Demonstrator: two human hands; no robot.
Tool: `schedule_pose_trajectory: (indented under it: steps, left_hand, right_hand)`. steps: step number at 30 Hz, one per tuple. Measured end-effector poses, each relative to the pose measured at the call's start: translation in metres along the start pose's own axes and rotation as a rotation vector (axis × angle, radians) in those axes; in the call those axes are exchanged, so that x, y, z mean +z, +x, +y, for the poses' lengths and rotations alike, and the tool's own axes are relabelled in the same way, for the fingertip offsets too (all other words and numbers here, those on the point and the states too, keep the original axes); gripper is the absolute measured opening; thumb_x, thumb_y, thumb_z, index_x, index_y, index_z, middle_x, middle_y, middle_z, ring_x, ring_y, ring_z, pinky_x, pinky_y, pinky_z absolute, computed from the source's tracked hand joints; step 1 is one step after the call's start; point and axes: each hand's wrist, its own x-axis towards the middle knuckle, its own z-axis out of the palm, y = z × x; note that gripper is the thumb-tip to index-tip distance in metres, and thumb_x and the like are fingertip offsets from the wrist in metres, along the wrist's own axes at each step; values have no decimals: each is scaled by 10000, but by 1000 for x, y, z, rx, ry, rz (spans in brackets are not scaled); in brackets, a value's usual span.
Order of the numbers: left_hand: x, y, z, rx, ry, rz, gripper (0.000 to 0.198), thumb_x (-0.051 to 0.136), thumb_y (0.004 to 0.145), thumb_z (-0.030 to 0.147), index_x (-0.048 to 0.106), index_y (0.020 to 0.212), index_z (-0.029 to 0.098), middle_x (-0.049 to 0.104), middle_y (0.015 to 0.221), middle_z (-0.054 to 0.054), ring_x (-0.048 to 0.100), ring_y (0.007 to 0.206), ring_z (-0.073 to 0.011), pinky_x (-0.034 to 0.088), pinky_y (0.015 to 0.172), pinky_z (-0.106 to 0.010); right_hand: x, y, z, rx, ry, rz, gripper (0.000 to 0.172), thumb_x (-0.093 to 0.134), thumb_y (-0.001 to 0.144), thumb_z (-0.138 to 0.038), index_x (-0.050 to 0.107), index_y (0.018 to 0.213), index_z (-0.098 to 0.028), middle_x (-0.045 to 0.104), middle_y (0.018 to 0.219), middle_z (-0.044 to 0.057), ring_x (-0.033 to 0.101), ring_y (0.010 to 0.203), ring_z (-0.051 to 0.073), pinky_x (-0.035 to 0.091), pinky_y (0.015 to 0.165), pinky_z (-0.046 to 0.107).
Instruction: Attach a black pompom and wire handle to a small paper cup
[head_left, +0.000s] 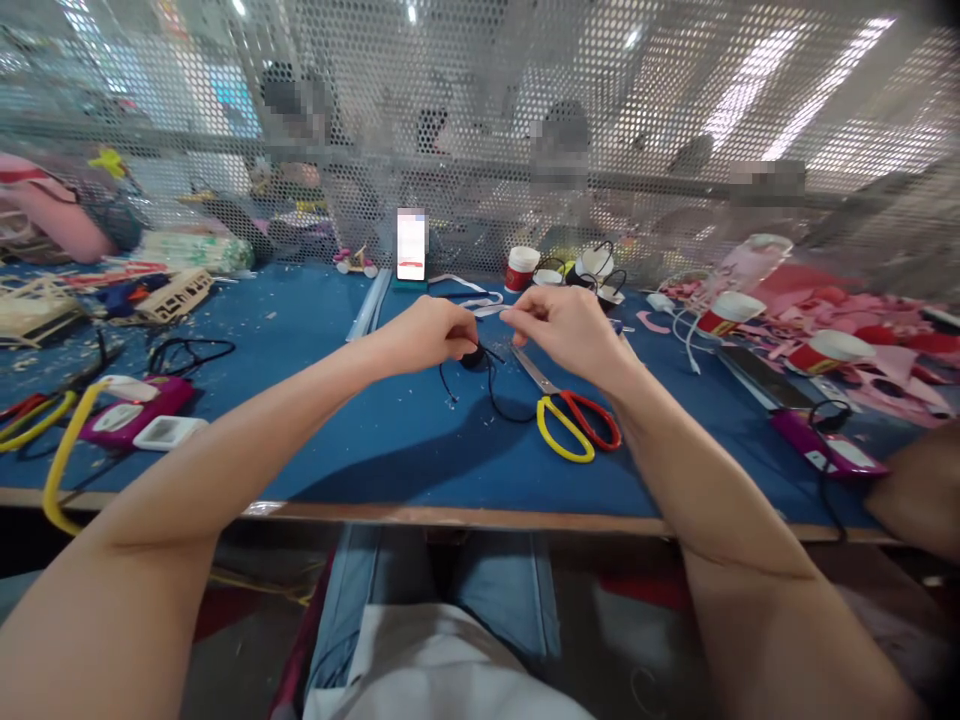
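Observation:
Both my hands are raised over the blue table, a short gap apart. My left hand is closed, its thumb and finger pinched at a small black piece with black cords hanging from it. The fingers of my right hand are pressed together; whatever they pinch is too small to make out. One black cord curves down onto the table towards the scissors. Those scissors, with one yellow and one red handle, lie below my right hand, blades pointing up and left.
A lit phone stands behind my hands, beside a red and white cup. Purple devices and yellow-handled scissors lie left. Pink scraps, cups and another person's arm are at right. A perforated screen rises behind.

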Motion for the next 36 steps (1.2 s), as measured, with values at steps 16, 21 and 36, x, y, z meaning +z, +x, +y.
schedule_pose_trajectory:
  steps: [16, 21, 36]
  left_hand:
    - [-32, 15, -44, -67, -129, 285, 264, 591, 728, 336, 690, 846, 121, 675, 770, -58, 553, 675, -123, 396, 647, -249]
    - [-23, 23, -90, -138, -110, 335, 284, 598, 712, 373, 678, 840, 131, 660, 748, -54, 531, 656, -114, 396, 631, -245]
    - [69, 35, -138, -317, -470, 398, 1022, 735, 613, 318, 127, 1411, 119, 489, 1214, -197, 539, 1020, -242, 450, 853, -362]
  right_hand:
    - [31, 51, 16, -69, 107, -27, 153, 576, 724, -267, 661, 694, -144, 624, 633, 18, 517, 592, 116, 364, 569, 244]
    - [54, 76, 32, -29, 136, 50, 155, 593, 707, -270, 670, 713, -135, 630, 658, 33, 528, 613, 124, 386, 582, 250]
    - [57, 65, 46, 77, 346, 295, 175, 592, 716, -302, 625, 686, -132, 585, 630, 19, 496, 590, 117, 388, 589, 263]
